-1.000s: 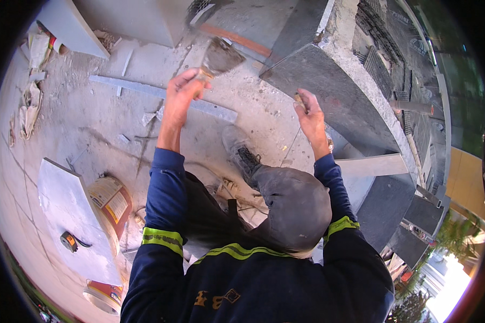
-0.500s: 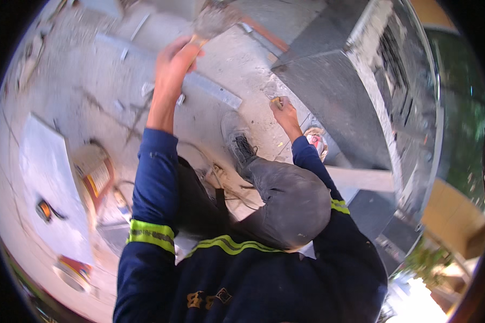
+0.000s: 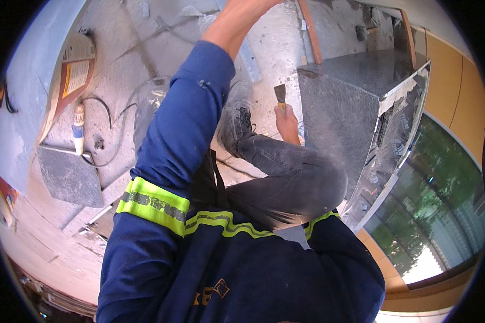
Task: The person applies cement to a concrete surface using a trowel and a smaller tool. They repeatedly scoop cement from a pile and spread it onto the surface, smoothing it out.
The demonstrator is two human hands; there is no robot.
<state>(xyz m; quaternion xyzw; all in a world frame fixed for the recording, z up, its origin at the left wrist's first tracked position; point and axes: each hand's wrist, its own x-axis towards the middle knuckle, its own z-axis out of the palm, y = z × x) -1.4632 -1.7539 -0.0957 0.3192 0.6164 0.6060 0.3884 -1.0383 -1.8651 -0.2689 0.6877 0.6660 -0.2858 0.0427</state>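
My right hand (image 3: 288,126) is closed round the yellow handle of a putty knife (image 3: 279,93), its dark flat blade pointing away from me. It is beside my bent knee, just left of a box-like structure of dark grey stone slabs (image 3: 337,110). My left arm stretches far forward, and my left hand (image 3: 256,4) is cut off by the top edge, so its fingers and anything in them are hidden. The structure's right side has a rough pale edge (image 3: 394,102) with whitish mortar-like material.
On the left are a large pale sheet (image 3: 35,70), a bucket with an orange label (image 3: 78,67), a white-and-blue bottle (image 3: 78,129), a black cable (image 3: 103,105) and a grey slab (image 3: 70,175). Ahead lie a reddish wooden strip (image 3: 310,32) and a metal strip (image 3: 249,60). Glass (image 3: 442,199) stands at right.
My left hand, earlier gripping a tool with a blurred wide head, has reached forward to the top edge. The view has shifted, and the putty knife's blade now shows in my right hand.
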